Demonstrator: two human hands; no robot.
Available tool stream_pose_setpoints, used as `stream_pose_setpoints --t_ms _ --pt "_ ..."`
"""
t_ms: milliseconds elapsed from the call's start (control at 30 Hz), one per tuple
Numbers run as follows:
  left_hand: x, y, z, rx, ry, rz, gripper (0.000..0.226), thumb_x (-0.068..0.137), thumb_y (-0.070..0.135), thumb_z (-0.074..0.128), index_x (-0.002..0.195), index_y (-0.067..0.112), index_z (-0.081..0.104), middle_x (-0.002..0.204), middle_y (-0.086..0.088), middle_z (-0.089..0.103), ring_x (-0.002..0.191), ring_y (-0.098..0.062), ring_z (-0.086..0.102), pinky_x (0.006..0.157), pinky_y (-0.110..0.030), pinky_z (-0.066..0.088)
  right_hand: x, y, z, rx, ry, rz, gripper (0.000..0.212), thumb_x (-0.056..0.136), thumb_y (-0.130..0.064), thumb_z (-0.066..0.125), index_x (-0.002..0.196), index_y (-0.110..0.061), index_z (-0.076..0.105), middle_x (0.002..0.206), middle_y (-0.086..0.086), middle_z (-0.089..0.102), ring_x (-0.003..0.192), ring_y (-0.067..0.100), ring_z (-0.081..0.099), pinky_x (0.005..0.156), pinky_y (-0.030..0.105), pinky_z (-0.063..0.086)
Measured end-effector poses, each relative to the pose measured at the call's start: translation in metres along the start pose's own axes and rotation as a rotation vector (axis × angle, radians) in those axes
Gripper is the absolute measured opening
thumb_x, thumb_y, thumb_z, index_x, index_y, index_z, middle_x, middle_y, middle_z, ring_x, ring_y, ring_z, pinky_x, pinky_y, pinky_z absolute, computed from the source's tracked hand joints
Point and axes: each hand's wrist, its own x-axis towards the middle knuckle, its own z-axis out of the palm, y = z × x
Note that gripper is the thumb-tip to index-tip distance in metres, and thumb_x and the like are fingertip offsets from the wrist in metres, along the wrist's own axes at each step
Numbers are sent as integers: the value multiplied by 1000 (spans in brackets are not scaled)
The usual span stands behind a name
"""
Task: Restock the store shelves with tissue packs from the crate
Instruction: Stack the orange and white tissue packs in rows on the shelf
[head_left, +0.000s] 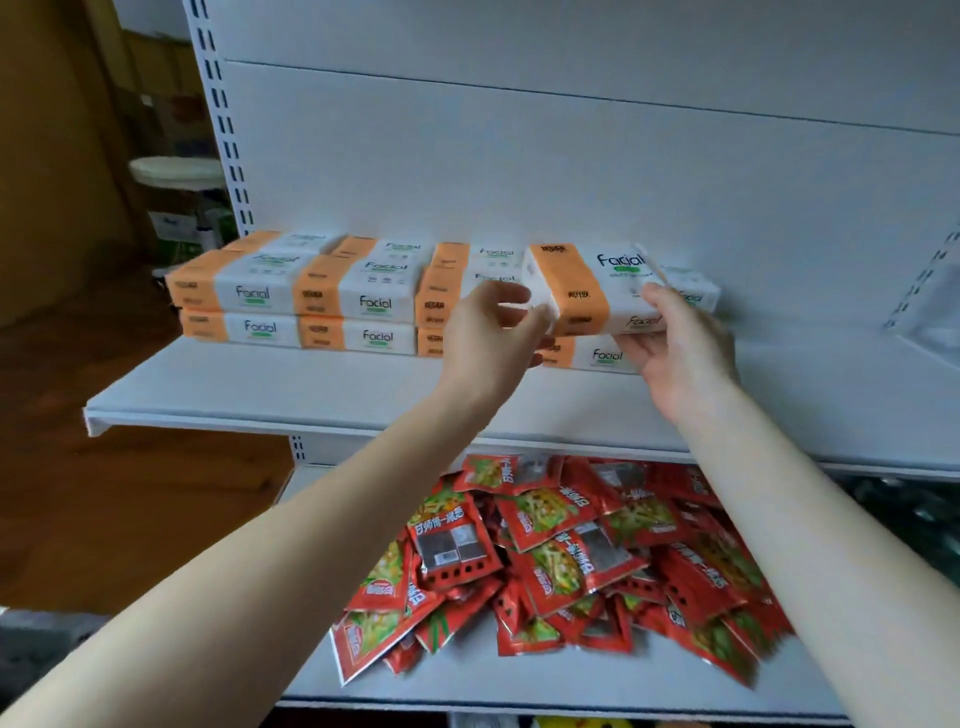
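Observation:
Orange-and-white "Facial" tissue packs (332, 299) are stacked two high in rows on the white upper shelf (291, 389). At the right end of the row one tissue pack (597, 286) is tilted above a lower pack (597, 356). My right hand (680, 348) grips that tilted pack at its right front corner, thumb on top and fingers underneath. My left hand (493, 332) curls its fingers at the pack's left end, touching its white corner. The crate is out of view.
The lower shelf (519, 680) holds a loose heap of red snack packets (561, 561). The upper shelf runs on bare to the right of the packs (810, 374). A slotted upright (228, 156) stands at left, with a wooden floor and a white stool (176, 174) beyond.

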Motion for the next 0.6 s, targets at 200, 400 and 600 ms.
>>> stream_pose_setpoints --t_ms 200,400,600 --pt "25 2 27 364 -51 197 29 88 18 58 115 8 62 99 -7 70 91 -20 66 83 -31 53 33 -8 -21 -245 104 -97 4 85 -16 62 81 -18 60 85 1 64 72 12 61 58 20 51" --pt "38 -2 31 590 -139 318 42 85 20 55 127 16 53 111 -4 65 101 -21 60 87 -34 50 50 2 -22 -458 167 -188 18 85 -21 62 68 -16 57 70 -2 56 59 10 46 48 16 37" --pt "64 -21 26 1061 -101 557 25 93 20 49 109 9 65 101 -11 67 97 -33 55 81 -37 42 57 20 -21 -439 140 -144 26 90 -21 56 96 3 63 85 4 66 71 11 53 58 18 42"
